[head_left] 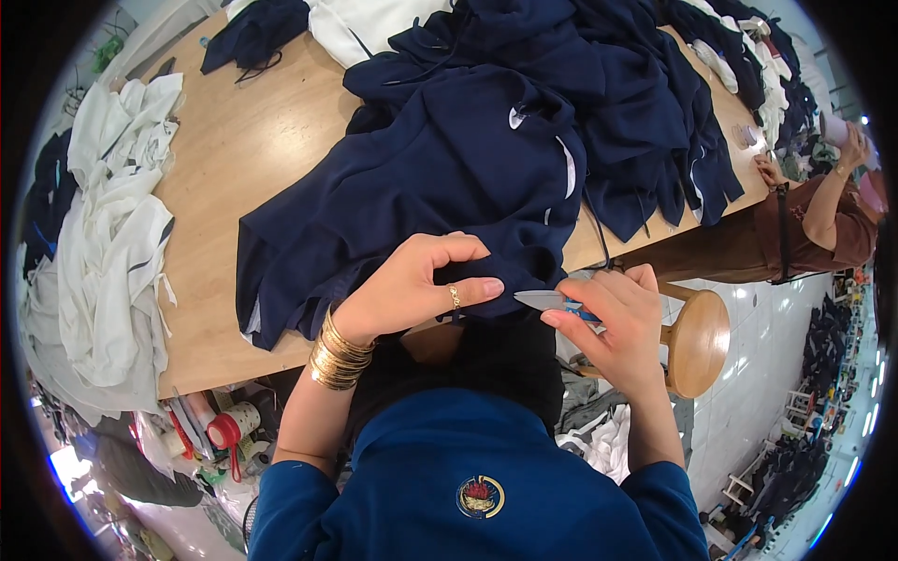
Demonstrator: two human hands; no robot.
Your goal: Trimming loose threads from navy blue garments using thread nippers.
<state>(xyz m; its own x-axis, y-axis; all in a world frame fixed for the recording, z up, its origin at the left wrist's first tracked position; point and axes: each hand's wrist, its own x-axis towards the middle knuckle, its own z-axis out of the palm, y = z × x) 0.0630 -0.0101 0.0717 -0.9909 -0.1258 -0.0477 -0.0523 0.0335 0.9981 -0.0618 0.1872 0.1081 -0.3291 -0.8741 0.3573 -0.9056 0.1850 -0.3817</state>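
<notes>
A navy garment with white trim (pixel 440 168) is spread over the near edge of the table. My left hand (pixel 426 285) pinches the garment's lower edge between thumb and fingers. A ring and a stack of gold bangles show on that finger and wrist. My right hand (pixel 613 318) is closed around small thread snips (pixel 543 300) with pointed metal blades and a blue handle. The blades point left toward the fabric beside my left thumb. Whether they touch the cloth, I cannot tell. Part of the handle is hidden in my palm.
The wooden table (pixel 234 178) bears a heap of navy garments (pixel 627 103) at the far right and white garments (pixel 117 243) at the left. A round wooden stool (pixel 700 343) stands to my right. Beyond it another person (pixel 804 220) stands at the table's right side.
</notes>
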